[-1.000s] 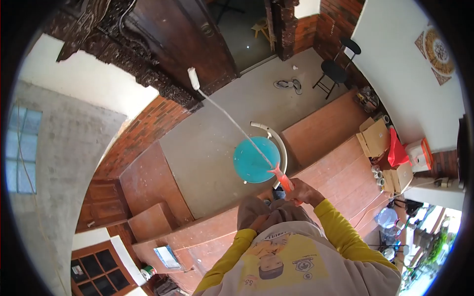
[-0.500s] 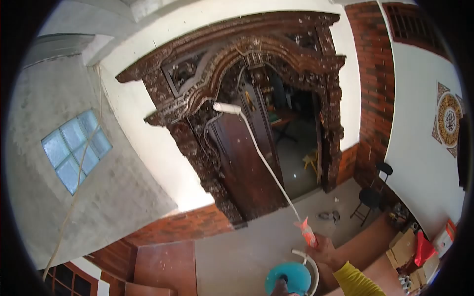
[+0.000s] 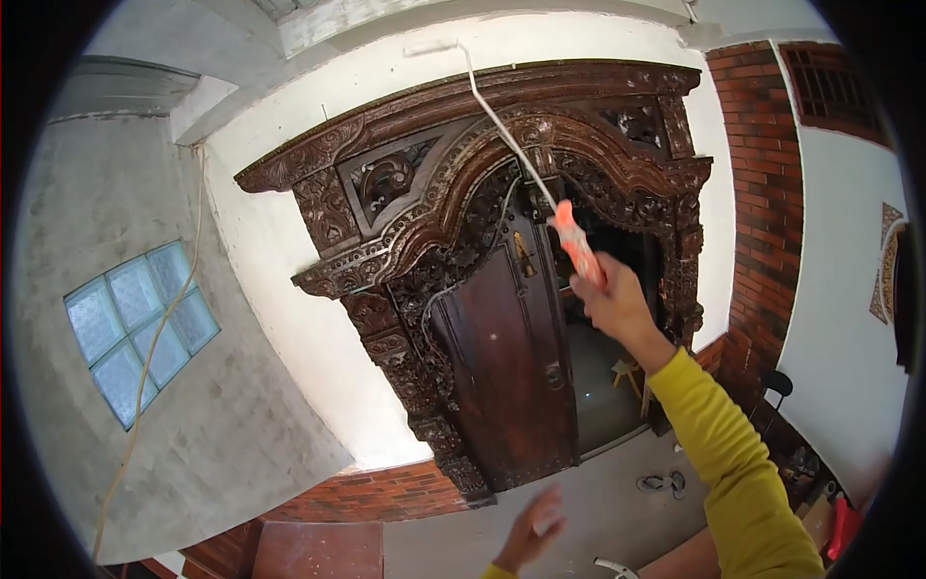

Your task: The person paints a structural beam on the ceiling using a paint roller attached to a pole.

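Observation:
My right hand (image 3: 617, 299) is wrapped round the orange-and-white grip of a paint roller (image 3: 511, 140), with the arm in a yellow sleeve stretched upward. The roller's long thin rod slants up to the left. Its white sleeve lies at the white wall (image 3: 617, 43) above the carved door frame (image 3: 463, 92); whether it touches cannot be made out. Low in the view, my left hand (image 3: 529, 531) is raised with nothing in it, fingers apart and slightly blurred. A pale curved rim of a bucket (image 3: 614, 567) shows at the bottom edge.
A dark wooden door (image 3: 502, 376) stands beneath the carving, beside an open doorway. Sandals (image 3: 662, 484) lie on the floor. A black chair (image 3: 776, 383) and a red item (image 3: 844, 526) are at right. A cable (image 3: 145, 376) hangs past the glass-block window (image 3: 140, 318).
The roller has risen from in front of the door to the wall above the frame. My left hand has come away from the teal round thing by the bucket, which has left the view.

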{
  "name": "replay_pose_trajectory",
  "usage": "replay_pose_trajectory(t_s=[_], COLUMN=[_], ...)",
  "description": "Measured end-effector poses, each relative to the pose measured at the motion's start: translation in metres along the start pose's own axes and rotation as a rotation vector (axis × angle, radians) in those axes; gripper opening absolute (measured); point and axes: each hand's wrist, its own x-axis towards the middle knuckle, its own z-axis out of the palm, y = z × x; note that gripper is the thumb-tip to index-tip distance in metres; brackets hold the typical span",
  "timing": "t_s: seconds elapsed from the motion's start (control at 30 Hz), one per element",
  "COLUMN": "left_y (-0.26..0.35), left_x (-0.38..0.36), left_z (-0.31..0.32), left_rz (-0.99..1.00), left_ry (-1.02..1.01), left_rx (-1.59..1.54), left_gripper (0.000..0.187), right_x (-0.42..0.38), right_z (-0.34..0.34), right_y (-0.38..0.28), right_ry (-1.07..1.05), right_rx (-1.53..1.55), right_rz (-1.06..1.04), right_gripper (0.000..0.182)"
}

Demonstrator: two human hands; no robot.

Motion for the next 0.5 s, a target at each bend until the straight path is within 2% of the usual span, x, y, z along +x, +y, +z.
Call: replay_pose_trajectory(t_s=[0.07,0.13,0.17,0.3,0.5], left_y=[0.077,0.112,0.12,0.126,0.14], left_x=[0.066,0.106,0.122,0.155,0.215], left_z=[-0.022,-0.036,-0.041,-0.056,-0.077], left_rz=[0.172,0.267,0.296,0.345,0.427], left_ry=[-0.043,-0.059,-0.059,-0.093,-0.162], left_rx=[-0.102,-0.148,-0.152,-0.052,0.074], left_gripper=[0.062,0.062,0.061,0.061,0.062], right_x=[0.035,0.056,0.064,0.1,0.138], right_z=[0.019,0.031,0.034,0.047,0.051], right_y=[-0.005,-0.021,-0.026,-0.016,0.002], right_ry=[0.015,0.017,-0.019,0.0,0.062], right_rx=[0.041,0.146,0.254,0.339,0.266], right_rz=[0.02,0.119,0.17,0.145,0.09], right_gripper=[0.022,0.022,0.021,0.019,0.017])
